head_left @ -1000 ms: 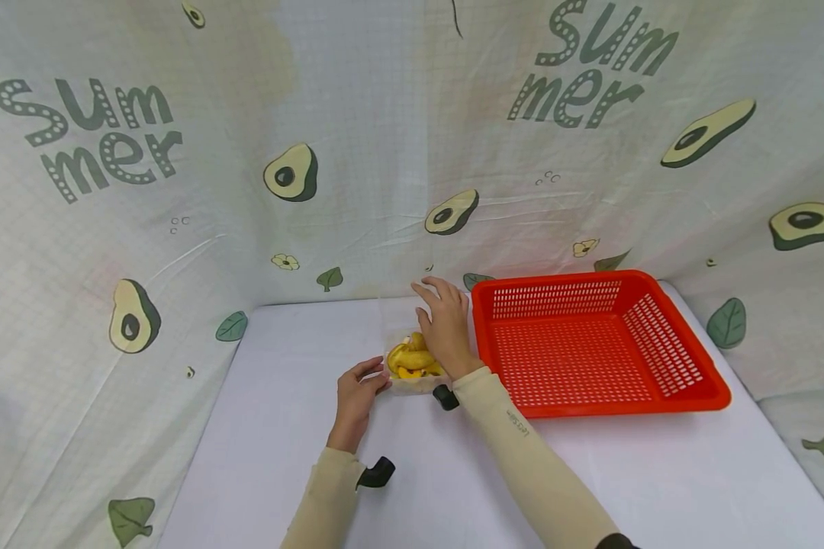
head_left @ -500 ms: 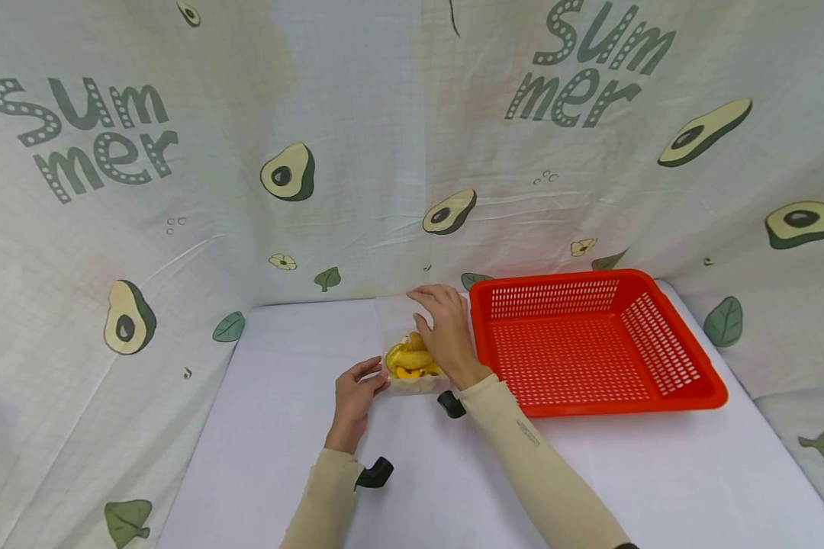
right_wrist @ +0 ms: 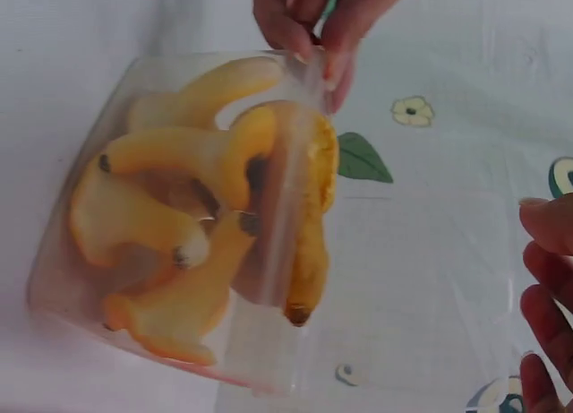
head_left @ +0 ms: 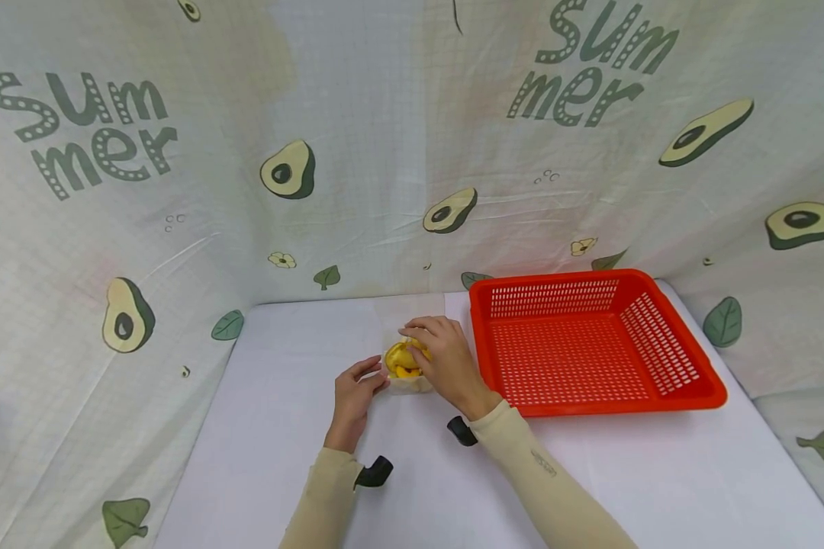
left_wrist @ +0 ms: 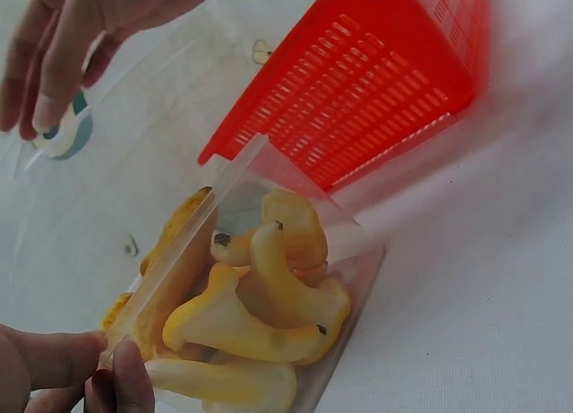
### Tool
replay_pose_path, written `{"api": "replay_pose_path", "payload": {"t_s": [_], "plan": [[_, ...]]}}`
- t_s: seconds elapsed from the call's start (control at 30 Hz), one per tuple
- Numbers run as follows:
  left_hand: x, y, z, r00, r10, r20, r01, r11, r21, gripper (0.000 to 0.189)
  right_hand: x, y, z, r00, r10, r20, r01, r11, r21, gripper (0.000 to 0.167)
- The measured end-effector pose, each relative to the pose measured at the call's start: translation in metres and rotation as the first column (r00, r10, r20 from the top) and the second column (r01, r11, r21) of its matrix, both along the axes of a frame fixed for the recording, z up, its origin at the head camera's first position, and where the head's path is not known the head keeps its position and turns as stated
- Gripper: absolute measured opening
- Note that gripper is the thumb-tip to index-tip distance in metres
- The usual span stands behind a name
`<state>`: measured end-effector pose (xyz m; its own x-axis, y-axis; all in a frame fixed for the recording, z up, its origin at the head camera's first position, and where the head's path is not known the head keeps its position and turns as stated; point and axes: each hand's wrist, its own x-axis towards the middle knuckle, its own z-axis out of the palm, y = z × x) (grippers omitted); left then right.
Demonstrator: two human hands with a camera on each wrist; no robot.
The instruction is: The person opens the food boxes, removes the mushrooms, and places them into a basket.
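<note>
"Summer" [head_left: 593, 65] twice on backdrop cloth [head_left: 357, 91], small unreadable print [head_left: 544, 463] on right sleeve [head_left: 556, 496]

A white table [head_left: 268, 412] fills the lower middle. Pale cloth [head_left: 364, 99] hangs creased behind its far edge and beyond both side edges, printed with avocados [head_left: 288, 169], leaves [head_left: 228, 325], small flowers [head_left: 282, 260] and grey-green "Summer" lettering [head_left: 580, 95]. The light is soft.

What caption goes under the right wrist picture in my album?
Left hand pinching a clear box of yellow banana-like pieces, right hand at picture's edge.
</note>
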<state>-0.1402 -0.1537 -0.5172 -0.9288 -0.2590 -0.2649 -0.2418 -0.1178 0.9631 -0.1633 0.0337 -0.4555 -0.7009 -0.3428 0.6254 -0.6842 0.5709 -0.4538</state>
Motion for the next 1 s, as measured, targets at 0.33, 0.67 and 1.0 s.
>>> {"api": "replay_pose_path", "payload": {"t_s": [0.33,0.67,1.0], "plan": [[0.001,0.000,0.001,1.000,-0.004,0.019,0.004,1.000,0.001,0.040,0.004,0.002,-0.018,0.992,-0.051,0.116,0.038,0.993,0.113,0.035],[0.000,0.000,0.000,1.000,-0.007,0.010,0.007,1.000,0.014,0.041,0.001,0.002,-0.030,0.981,-0.098,0.167,0.061,0.975,0.215,0.040],[0.000,-0.001,0.000,1.000,-0.006,0.000,0.006,1.000,0.009,0.041,-0.002,0.000,-0.030,0.961,-0.145,0.236,0.068,0.949,0.309,0.040]]}}
